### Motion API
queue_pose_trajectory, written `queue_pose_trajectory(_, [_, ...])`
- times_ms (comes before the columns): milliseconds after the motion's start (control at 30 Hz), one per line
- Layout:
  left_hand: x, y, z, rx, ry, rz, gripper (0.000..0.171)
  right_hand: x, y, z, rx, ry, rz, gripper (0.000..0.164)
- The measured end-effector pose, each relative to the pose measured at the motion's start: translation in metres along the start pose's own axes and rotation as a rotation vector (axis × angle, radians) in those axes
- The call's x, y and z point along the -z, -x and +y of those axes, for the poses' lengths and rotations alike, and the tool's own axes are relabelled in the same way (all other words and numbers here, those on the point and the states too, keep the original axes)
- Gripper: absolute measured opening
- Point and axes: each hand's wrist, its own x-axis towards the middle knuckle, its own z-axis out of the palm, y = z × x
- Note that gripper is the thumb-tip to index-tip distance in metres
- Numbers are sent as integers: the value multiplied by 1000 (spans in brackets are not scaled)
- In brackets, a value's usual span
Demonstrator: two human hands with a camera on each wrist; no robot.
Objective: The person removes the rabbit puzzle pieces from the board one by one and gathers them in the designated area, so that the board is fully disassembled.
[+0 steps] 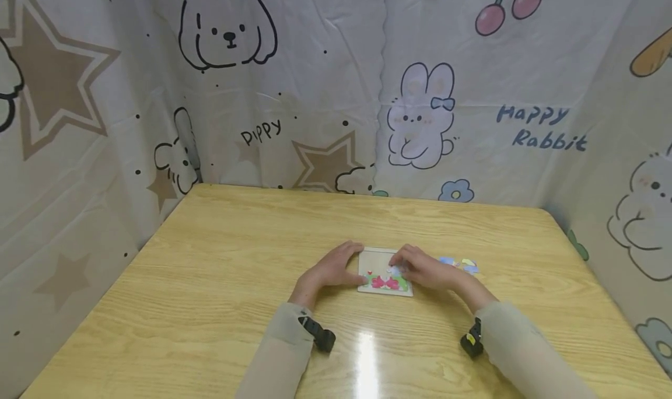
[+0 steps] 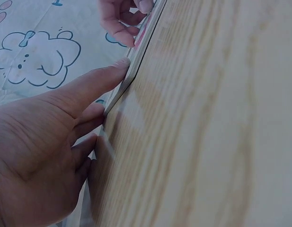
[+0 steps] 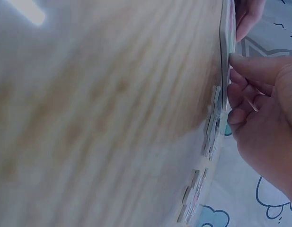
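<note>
A small jigsaw puzzle board (image 1: pixel 377 257) with a pale frame lies on the table. Pink and green fitted pieces (image 1: pixel 385 283) fill its near part, while the far part shows bare backing. My left hand (image 1: pixel 335 267) holds the board's left side, thumb at the near corner and fingers toward the far one. Over the right side of the board, my right hand (image 1: pixel 426 269) has curled fingers at a pale blue puzzle piece (image 1: pixel 395 270), which they partly cover. In the right wrist view, the right thumb (image 3: pixel 259 67) touches the board's edge.
Just right of the board lie several loose puzzle pieces (image 1: pixel 469 265), blue with some yellow; the right wrist view shows them edge-on (image 3: pixel 212 125). The wooden table (image 1: pixel 236 241) meets a patterned cloth (image 1: pixel 325 95) at its back and sides.
</note>
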Motion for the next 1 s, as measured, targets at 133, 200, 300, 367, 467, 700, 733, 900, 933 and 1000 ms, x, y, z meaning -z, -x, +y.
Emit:
queue_pose_trajectory(133, [-1,0,-1,3,-9,1,79,2,-2,-2,-49,-64,-26,23])
queue_pose_trajectory(200, [-1,0,-1,3,-7,4,79,2,-3,-3,-63,-82,-29,23])
queue_pose_trajectory(300, [-1,0,-1,8,-2,6,79,1,-4,-2,-58,-80,-13,24])
queue_pose_trajectory(367, [-1,0,-1,10,-1,7,79,0,-4,-1,-52,-72,2,25])
queue_pose_trajectory(467, [0,0,-1,11,3,10,79,-2,-3,-1,-65,-81,23,25])
queue_pose_trajectory(700, [-1,1,0,9,4,5,78,-4,3,0,-92,-108,77,23])
queue_pose_trajectory(733, [-1,2,0,11,3,4,78,-4,4,0,-88,-113,88,23])
queue_pose_trajectory(900, [-1,1,1,14,2,5,79,-3,4,-1,-74,-114,127,22])
queue_pose_trajectory(933, [-1,1,1,14,1,3,79,-3,4,-1,-69,-115,131,22])
queue_pose_trajectory(1000, [-1,1,1,12,1,3,79,-3,4,-1,-61,-116,139,22])
